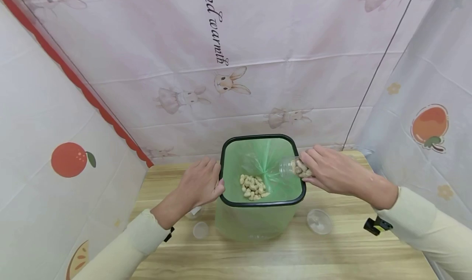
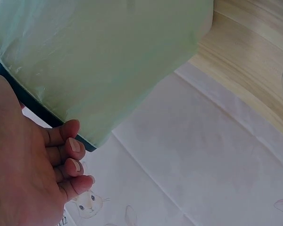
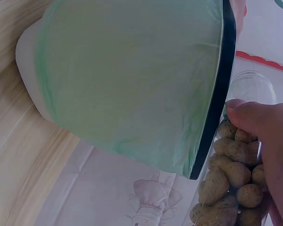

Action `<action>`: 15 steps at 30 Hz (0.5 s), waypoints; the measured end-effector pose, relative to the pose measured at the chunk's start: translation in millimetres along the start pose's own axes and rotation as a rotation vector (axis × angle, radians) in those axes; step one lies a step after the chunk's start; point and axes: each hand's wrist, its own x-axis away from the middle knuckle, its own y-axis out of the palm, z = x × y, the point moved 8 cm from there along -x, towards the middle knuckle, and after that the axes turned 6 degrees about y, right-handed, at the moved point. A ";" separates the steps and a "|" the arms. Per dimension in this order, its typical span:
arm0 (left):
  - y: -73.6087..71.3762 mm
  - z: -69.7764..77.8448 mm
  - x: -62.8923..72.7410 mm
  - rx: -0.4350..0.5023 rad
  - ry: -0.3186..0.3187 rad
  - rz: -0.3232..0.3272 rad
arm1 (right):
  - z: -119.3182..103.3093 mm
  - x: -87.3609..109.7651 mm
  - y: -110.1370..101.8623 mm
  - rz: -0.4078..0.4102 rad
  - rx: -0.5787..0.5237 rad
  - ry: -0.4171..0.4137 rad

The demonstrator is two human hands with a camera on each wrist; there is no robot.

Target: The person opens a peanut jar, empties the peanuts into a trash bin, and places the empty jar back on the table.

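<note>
A trash bin with a black rim [image 1: 258, 204] stands on the table, lined with a thin green plastic bag [image 1: 236, 153]. My left hand [image 1: 200, 181] grips the rim on its left side; in the left wrist view the fingers [image 2: 74, 145] curl over it. With my right hand [image 1: 332, 169] I hold a clear plastic jar [image 3: 257, 87] of unshelled peanuts [image 3: 233, 174], tipped sideways over the right rim, its mouth facing into the bin. More peanuts [image 1: 253, 187] lie in a pile on the bag inside the bin.
Right of the bin, a clear round lid [image 1: 319, 222] lies on the wood-grain table [image 1: 236, 265]. A smaller round lid [image 1: 200, 230] and a partly hidden clear container [image 1: 193, 213] are to its left. Printed cloth [image 1: 258, 87] hangs behind and at both sides.
</note>
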 end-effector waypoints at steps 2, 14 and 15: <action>-0.6 -0.1 -0.1 -0.001 0.000 0.003 | -0.1 -0.9 -0.3 -0.002 0.014 -0.008; -2.4 0.3 -0.9 -0.022 0.013 0.022 | -2.0 -6.4 -2.9 -0.014 0.056 -0.051; -2.1 0.3 -0.8 -0.024 0.012 0.021 | -2.3 -6.9 -3.0 -0.017 0.060 -0.052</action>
